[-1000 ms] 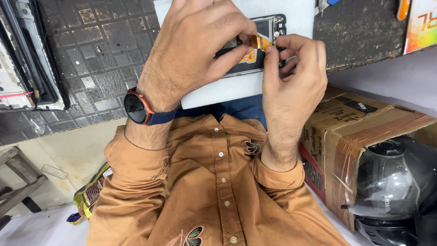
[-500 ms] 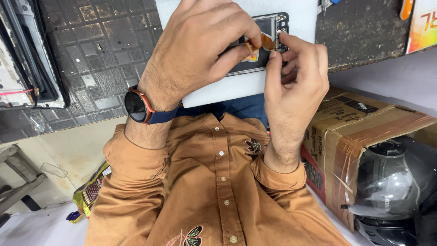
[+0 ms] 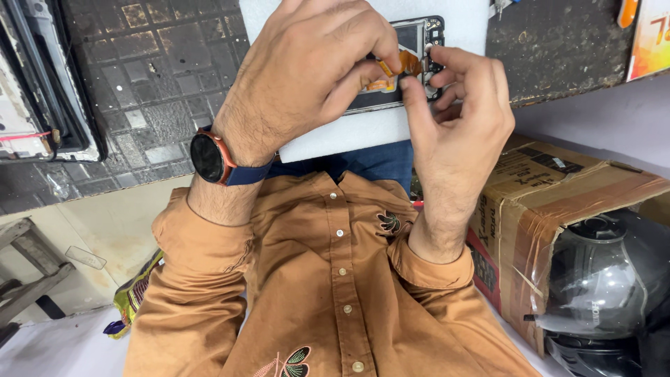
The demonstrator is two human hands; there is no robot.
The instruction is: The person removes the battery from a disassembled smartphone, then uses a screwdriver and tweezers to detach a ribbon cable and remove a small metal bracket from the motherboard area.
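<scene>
Both hands (image 3: pixel 307 77) (image 3: pixel 453 119) pinch an orange ribbon cable (image 3: pixel 408 64) over a sideways-lying opened phone (image 3: pixel 419 35).

An opened phone (image 3: pixel 412 63) lies on a foam sheet (image 3: pixel 363 132) at the far edge of the scene, with the left hand (image 3: pixel 307 77) over its left part and the right hand (image 3: pixel 457 115) at its right end (fingertips touching it). A cardboard box (image 3: pixel 558 202) sits right, a helmet (image 3: pixel 607 286) nearer, beside it.

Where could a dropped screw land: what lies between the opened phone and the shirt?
In the head view, a white pad under the phone comes first, then the bench's edge, then blue trousers down to the shirt.
</scene>
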